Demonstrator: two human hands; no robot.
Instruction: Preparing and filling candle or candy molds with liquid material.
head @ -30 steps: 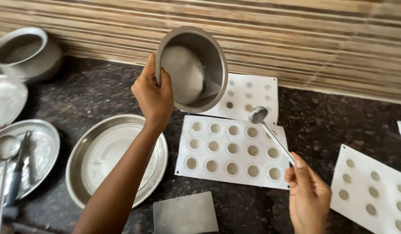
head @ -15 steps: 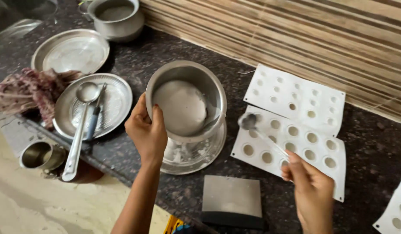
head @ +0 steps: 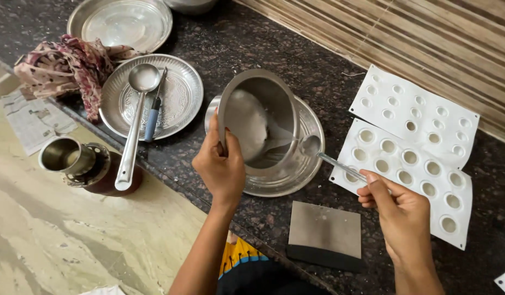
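My left hand [head: 220,164] grips the rim of a steel bowl [head: 260,120] and tilts it toward me over a round steel plate [head: 299,172]. White batter lies inside the bowl. My right hand [head: 397,210] holds the handle of a small steel spoon [head: 318,150], whose scoop sits at the bowl's right edge. Just right of the spoon lies a white mould sheet [head: 413,177] with rows of round cups, and a second white mould sheet [head: 413,114] lies behind it.
On the dark granite counter [head: 236,49] stand a steel plate [head: 176,101] with a ladle [head: 135,120] and a blue-handled tool, another steel plate [head: 121,22], a patterned cloth [head: 66,65] and a grey scraper [head: 324,235]. A steel cup [head: 64,155] stands below the counter edge.
The bowl has come down from mid-air onto the steel plate and is now tilted. The spoon has moved from over the mould sheet to the bowl's edge.
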